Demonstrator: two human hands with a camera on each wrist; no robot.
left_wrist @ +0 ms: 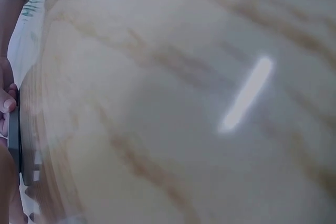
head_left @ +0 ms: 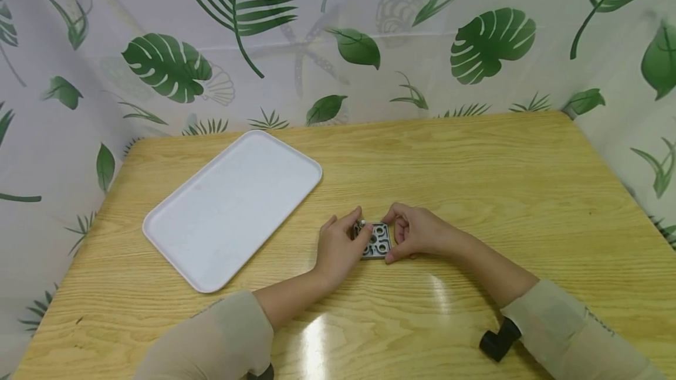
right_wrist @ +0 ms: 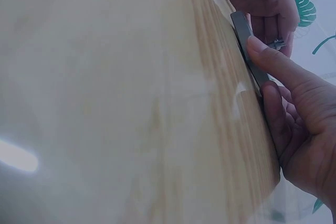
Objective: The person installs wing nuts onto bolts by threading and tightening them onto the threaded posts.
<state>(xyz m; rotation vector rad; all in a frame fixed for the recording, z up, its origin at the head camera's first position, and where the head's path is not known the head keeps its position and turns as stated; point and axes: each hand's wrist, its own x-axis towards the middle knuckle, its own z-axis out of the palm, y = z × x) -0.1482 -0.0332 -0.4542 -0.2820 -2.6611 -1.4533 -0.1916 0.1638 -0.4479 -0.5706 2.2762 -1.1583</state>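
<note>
A grey square plate [head_left: 381,240] with several round recesses and raised ribs lies flat on the wooden table. My right hand [head_left: 422,232] grips its right side, thumb at the near corner and index finger at the far one. On the plate's left side, my left hand [head_left: 338,246] pinches a small shiny metal part [right_wrist: 278,43], with the thumb reaching over the plate. The fingers hide much of that part and the plate's left edge. From the right wrist, the plate [right_wrist: 247,40] shows edge-on, low against the tabletop.
A white rectangular tray [head_left: 232,210] with a raised rim sits at an angle on the left of the wooden table [head_left: 502,192]. Leaf-patterned cloth [head_left: 317,34] hangs behind and along the sides. Black wrist-worn devices [head_left: 499,340] show near both sleeves.
</note>
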